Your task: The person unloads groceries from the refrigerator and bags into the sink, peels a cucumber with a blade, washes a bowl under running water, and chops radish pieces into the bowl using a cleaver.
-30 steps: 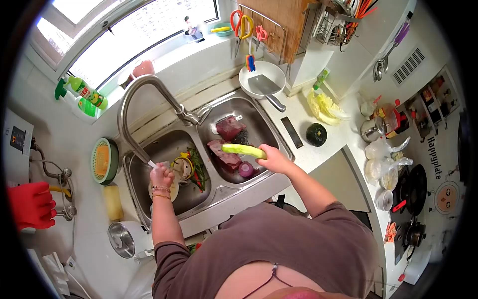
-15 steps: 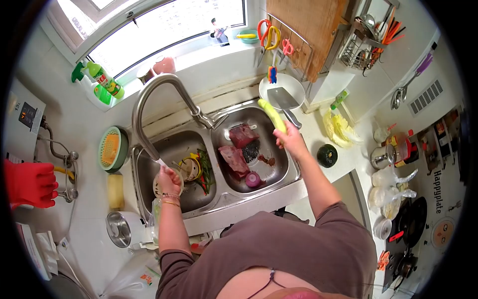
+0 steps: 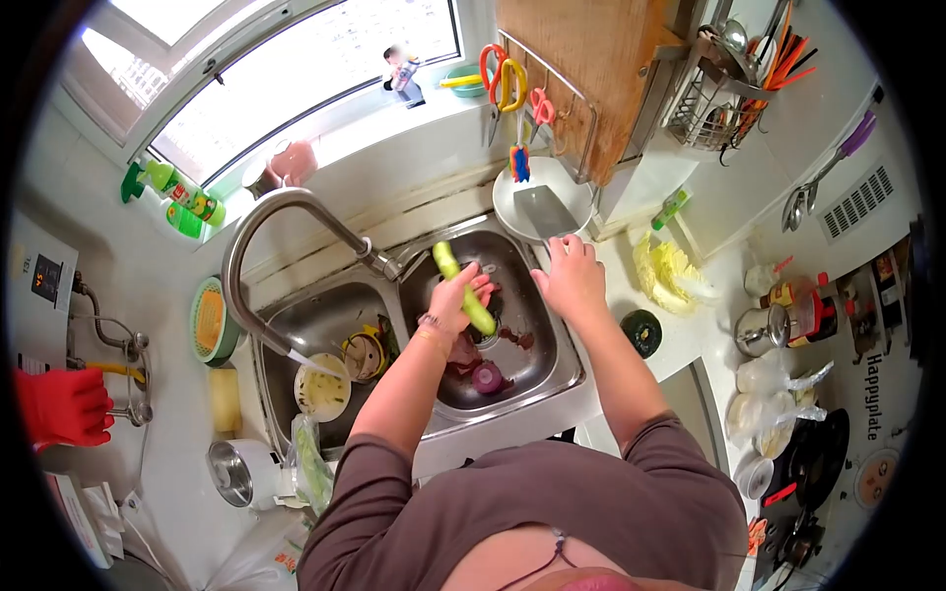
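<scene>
My left hand [image 3: 461, 298] is closed around a long pale green cucumber-like vegetable [image 3: 480, 317], held tilted over the right sink basin [image 3: 540, 364]. At the plate's near edge, my right hand [image 3: 574, 281] has its fingers over the handle of a cleaver, whose blade [image 3: 542, 212] lies on the white plate [image 3: 507, 202]. That handle is mostly hidden by the hand. In the right basin lie pieces of raw meat [image 3: 463, 353], partly behind my left hand, and a purple onion [image 3: 487, 377].
Water runs from the faucet [image 3: 286, 202] into a bowl [image 3: 322, 387] in the left basin. Cabbage leaves [image 3: 665, 276] and a dark green round vegetable [image 3: 641, 333] sit on the right counter. Scissors [image 3: 512, 84] hang above the plate. A green basket [image 3: 210, 320] stands left of the sink.
The long green vegetable has passed from my right hand to my left, which left the water stream and the bowl. My right hand has moved onto the cleaver's handle. The view has shifted slightly.
</scene>
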The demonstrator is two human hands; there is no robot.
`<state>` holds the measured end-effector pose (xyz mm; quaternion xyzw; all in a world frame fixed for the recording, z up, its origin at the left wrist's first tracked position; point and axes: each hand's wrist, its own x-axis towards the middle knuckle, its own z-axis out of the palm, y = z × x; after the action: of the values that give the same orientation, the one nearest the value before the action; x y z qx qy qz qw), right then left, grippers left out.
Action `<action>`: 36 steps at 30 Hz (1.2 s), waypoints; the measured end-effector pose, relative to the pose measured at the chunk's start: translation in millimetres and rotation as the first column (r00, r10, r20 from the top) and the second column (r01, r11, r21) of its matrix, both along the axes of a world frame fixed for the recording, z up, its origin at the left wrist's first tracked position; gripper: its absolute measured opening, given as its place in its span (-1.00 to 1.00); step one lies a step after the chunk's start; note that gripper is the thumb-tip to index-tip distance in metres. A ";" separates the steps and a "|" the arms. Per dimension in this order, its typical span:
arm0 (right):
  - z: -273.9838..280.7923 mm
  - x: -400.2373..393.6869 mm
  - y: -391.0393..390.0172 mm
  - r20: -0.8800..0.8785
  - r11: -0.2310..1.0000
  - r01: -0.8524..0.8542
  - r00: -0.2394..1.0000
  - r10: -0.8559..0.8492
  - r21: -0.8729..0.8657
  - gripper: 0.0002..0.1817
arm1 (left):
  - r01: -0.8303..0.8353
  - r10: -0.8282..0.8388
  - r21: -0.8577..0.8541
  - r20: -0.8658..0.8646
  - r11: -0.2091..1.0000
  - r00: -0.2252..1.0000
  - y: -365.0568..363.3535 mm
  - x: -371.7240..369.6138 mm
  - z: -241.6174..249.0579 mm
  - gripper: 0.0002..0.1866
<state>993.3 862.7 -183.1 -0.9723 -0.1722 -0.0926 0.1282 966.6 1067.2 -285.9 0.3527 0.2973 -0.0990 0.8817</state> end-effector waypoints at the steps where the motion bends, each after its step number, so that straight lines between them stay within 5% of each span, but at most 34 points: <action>1: -3.0 17.7 -3.0 -0.206 0.998 0.052 0.978 -0.046 0.025 -0.54 | -0.024 0.025 0.053 -0.020 0.998 0.999 -12.5 23.3 -4.4 -0.58; 4: -71.8 74.9 -15.3 -0.443 0.981 0.025 0.894 0.065 0.195 -0.63 | -0.116 0.139 0.182 -0.119 0.976 0.983 -48.4 84.5 -10.8 -0.44; 6: -42.3 67.6 -19.1 -0.524 0.988 0.067 0.852 0.014 0.136 -0.54 | -0.140 0.171 0.212 -0.134 0.967 0.976 -62.4 111.6 -15.6 -0.48; 12: -10.8 -5.9 -73.4 -0.419 0.976 -0.020 0.901 0.111 0.216 -0.51 | -0.200 0.241 0.271 -0.127 0.942 0.962 -72.8 124.8 -22.9 -0.73; 14: -12.0 -39.6 -93.3 -0.377 0.921 -0.005 0.912 0.164 0.389 -0.50 | -0.209 0.270 0.339 -0.144 0.917 0.952 -69.6 115.4 -24.8 -0.74; 20: -31.1 -141.0 -129.0 -0.250 0.821 0.060 0.963 0.102 0.567 -0.45 | -0.193 0.233 0.380 -0.062 0.905 0.971 -45.7 20.6 -21.5 -0.78; 22: -54.6 -167.7 -132.9 -0.394 0.736 0.224 0.917 0.063 0.639 -0.44 | -0.179 0.219 0.390 -0.061 0.903 0.974 -35.9 -19.3 -13.5 -0.80; 26: -80.8 -186.0 -118.2 -0.414 0.671 0.285 0.910 0.036 0.684 -0.45 | -0.157 0.188 0.320 -0.065 0.934 0.980 -4.2 -99.9 -4.9 -0.83; 36: -116.1 -105.1 -44.5 -0.356 0.918 0.192 0.932 -0.061 0.346 -0.51 | -0.389 0.506 0.464 -0.159 0.796 0.848 122.0 -267.2 -4.9 -0.84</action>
<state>888.2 818.2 -299.2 -0.9403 -0.0623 0.0362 0.3327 699.4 1189.2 -290.8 0.4330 0.5061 0.1318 0.7341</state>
